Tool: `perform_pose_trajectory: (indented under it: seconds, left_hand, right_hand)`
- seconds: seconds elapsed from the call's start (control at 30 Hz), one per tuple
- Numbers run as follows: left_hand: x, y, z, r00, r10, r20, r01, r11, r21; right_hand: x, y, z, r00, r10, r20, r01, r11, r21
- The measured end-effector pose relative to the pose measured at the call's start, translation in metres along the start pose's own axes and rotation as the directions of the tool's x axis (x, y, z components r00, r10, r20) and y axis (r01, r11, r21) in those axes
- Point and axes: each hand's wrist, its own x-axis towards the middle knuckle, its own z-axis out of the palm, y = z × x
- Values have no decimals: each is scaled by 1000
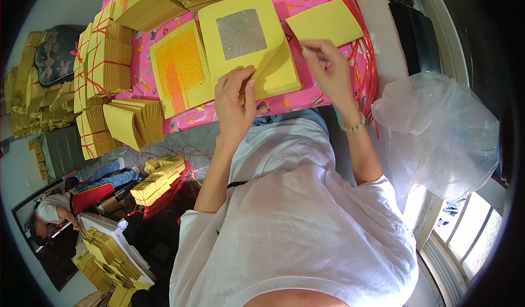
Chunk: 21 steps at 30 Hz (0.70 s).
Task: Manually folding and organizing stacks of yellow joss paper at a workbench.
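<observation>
A stack of yellow paper sheets (281, 77) lies on the pink table; its top sheet (206, 17) bears a silver-grey square. One lower corner of that sheet is lifted and curled, and my left hand (235, 96) pinches it between thumb and fingers. My right hand (331, 69) is off the stack's right side, fingers loosely bent and apart, with nothing visible in them. Close above its fingertips lies a folded-looking yellow sheet (325, 22). Left of the stack rests a yellow sheet with an orange printed patch (178, 63).
Bundles of yellow paper tied with red string (109, 61) line the table's left side. Red strings (372, 83) hang over its right edge, beside a clear plastic bag (437, 132). At lower left, another person (54, 208) is near more yellow stacks (106, 252).
</observation>
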Motion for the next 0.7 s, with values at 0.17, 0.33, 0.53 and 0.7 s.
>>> perform_pose_trajectory:
  seconds: [0.17, 0.33, 0.53, 0.7]
  left_hand:
    - [-6, 1, 5, 996, -69, -57, 65, 995, -71]
    - [-8, -4, 17, 977, 10, -215, -60, 972, -229]
    - [-2, 4, 7, 993, 119, -2, -119, 991, 60]
    - [1, 11, 9, 986, 165, 25, -167, 976, 139]
  right_hand:
    - [-26, -10, -14, 994, 16, 105, -10, 999, -54]
    - [-18, -22, -15, 965, -99, 242, 126, 987, -100]
    - [-18, -10, -12, 946, -106, 306, 136, 987, -80]
    - [-13, -14, -14, 937, -121, 329, 184, 968, -168]
